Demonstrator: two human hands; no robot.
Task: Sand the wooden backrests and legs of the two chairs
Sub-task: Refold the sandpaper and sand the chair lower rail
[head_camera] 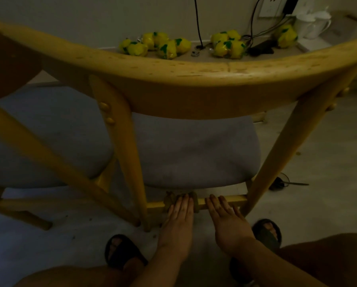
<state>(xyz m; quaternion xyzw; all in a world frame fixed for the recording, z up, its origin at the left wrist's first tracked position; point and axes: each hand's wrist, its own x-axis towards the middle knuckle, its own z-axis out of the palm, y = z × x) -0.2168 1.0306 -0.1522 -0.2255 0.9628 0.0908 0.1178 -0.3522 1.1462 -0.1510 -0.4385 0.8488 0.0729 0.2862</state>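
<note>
A wooden chair with a curved backrest point(194, 79) and a grey seat cushion point(194, 150) stands right in front of me, seen from behind. Low down, a rear crossbar point(238, 198) joins its two back legs point(132, 154). My left hand point(180, 212) lies flat with straight fingers on a brownish piece of sandpaper point(170, 198) wrapped over the bar. Beside it, my right hand point(225, 216) rests flat on the bare bar, fingers straight. Part of a second chair point(38, 146) shows at the left.
A desk point(287, 51) behind the chairs holds several yellow packets point(167, 47), cables, a dark object and a white kettle point(312, 23). My feet in dark sandals point(121, 251) stand on the pale floor. A small dark item point(281, 182) lies on the floor at right.
</note>
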